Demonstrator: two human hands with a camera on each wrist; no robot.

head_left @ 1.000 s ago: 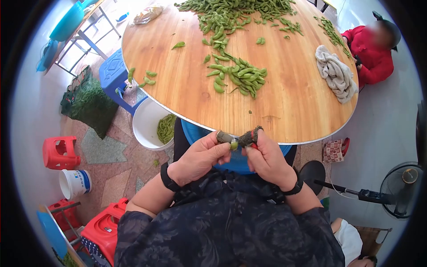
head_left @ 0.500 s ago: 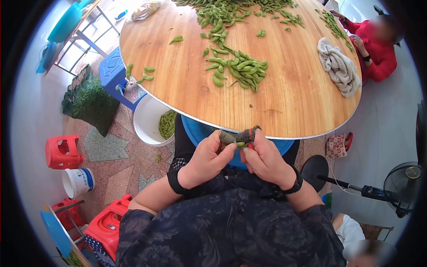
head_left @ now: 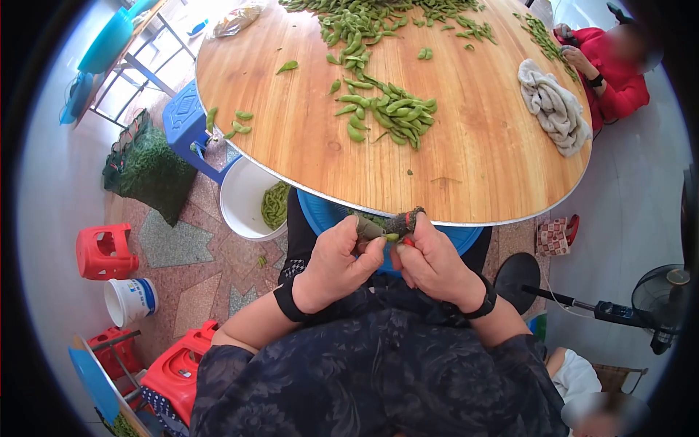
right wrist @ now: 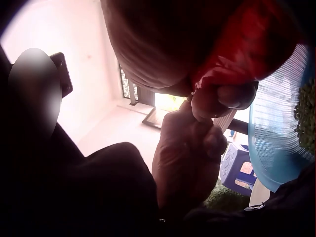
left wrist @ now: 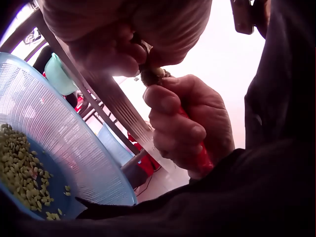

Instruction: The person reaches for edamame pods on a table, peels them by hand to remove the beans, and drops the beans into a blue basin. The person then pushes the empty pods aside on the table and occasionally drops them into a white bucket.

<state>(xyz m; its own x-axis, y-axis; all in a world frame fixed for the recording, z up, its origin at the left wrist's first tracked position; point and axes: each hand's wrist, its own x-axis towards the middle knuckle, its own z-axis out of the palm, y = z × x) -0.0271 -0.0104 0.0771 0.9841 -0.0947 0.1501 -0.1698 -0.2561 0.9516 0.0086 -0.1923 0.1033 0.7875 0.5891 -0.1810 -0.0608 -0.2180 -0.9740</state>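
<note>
In the head view my left hand [head_left: 336, 258] pinches a small green bean pod [head_left: 392, 237] between thumb and wrapped index finger. Grey-green wrapping [head_left: 369, 228] covers that fingertip. Close against it, my right hand [head_left: 435, 262] has a dark fuzzy wrap [head_left: 405, 220] with a red band on its index finger, right at the pod's end. In the left wrist view the right fingers curl round a slim red handle [left wrist: 201, 160]; its working end is hidden. Below the hands, a blue mesh basket [left wrist: 74, 138] holds loose shelled beans [left wrist: 24, 173].
The round wooden table [head_left: 277, 131] carries a pile of bean pods [head_left: 404, 116] and a grey cloth [head_left: 553, 109]. A white bucket [head_left: 237, 197] with pods stands left of the basket, near a blue stool [head_left: 186, 116]. A person in red [head_left: 611, 73] sits at right; a fan [head_left: 659, 298] stands nearby.
The hands have drawn closer together around the pod, which now lies more sideways between the fingertips. The person in red has raised a forearm to the table edge. The view has shifted slightly.
</note>
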